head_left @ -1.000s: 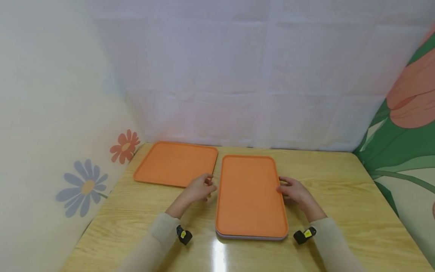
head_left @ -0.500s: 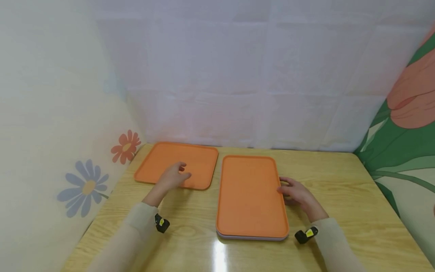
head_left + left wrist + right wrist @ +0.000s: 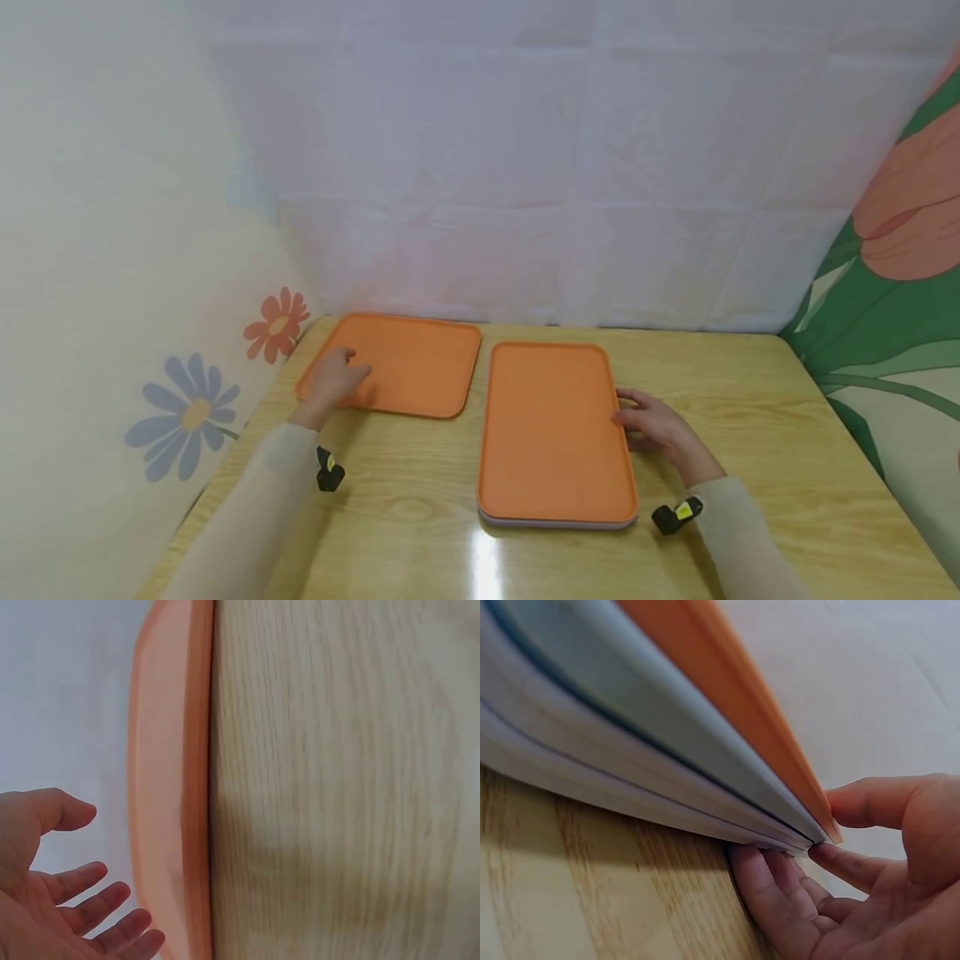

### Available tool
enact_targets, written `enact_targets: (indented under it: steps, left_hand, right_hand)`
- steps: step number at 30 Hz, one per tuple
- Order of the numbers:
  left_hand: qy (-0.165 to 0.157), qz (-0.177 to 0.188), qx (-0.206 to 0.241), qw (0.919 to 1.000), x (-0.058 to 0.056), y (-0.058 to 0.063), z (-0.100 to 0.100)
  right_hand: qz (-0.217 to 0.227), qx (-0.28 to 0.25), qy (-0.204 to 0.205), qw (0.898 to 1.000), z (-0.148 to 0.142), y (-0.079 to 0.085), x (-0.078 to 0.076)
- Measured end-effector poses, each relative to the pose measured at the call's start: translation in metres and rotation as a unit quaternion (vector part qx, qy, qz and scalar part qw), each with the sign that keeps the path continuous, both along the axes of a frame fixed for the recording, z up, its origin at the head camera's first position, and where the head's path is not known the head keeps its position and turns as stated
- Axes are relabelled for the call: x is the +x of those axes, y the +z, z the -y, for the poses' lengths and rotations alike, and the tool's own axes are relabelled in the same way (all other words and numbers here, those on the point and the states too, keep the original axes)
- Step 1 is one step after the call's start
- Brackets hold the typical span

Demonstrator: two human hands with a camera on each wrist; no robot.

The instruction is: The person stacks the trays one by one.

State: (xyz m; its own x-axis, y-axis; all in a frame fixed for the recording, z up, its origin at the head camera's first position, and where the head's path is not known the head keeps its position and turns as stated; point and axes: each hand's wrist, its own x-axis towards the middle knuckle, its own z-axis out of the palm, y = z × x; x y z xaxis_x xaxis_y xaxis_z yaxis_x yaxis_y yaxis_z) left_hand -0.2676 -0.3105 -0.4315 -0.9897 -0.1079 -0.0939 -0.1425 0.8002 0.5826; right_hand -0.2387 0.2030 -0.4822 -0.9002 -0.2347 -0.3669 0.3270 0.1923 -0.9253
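Note:
My left hand (image 3: 333, 382) hovers over the left part of a flat orange tray (image 3: 420, 367) lying crosswise at the back left. Its fingers are spread and loosely bent with nothing between them; the left wrist view shows the fingertips (image 3: 154, 939) beside the tray's rim (image 3: 196, 750). In the middle of the table, a stack of trays lies lengthwise, an orange tray (image 3: 555, 433) on top. Pale grey-green (image 3: 652, 697) and whitish trays (image 3: 592, 761) show beneath it. At the stack's right edge, my right hand (image 3: 656, 425) grips the rims, thumb at the orange one and fingers lower down.
Both trays rest on a light wood-grain table (image 3: 750, 433). A white cloth backdrop (image 3: 525, 167) hangs along the back edge. Flower-printed panels stand at the left (image 3: 97, 275) and right (image 3: 900, 333) sides.
My left hand has moved left, from beside the stack's left edge across to the left part of the back-left tray. The right hand and all the trays stay where they were.

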Motion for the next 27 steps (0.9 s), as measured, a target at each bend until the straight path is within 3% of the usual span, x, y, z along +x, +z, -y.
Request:
enact_targets:
  steps: [6,13,20,27]
  left_hand:
    - [0.035,-0.035,-0.041,0.9979,-0.007,-0.007,0.019]
    - [0.061,-0.063,-0.059,0.9944,-0.021,-0.015,0.033]
    - [0.064,-0.036,-0.096,0.9927,-0.03,-0.022,0.049]
    - [0.056,0.02,-0.088,0.9943,-0.03,-0.024,0.059]
  right_hand:
    - [0.003,-0.009,0.0,1.0,0.0,-0.001,0.0]
    - [-0.003,0.001,0.007,1.0,0.0,-0.002,0.0]
    - [-0.004,0.0,0.0,1.0,0.001,-0.002,0.0]
    - [-0.002,-0.003,-0.001,1.0,0.0,-0.005,-0.002]
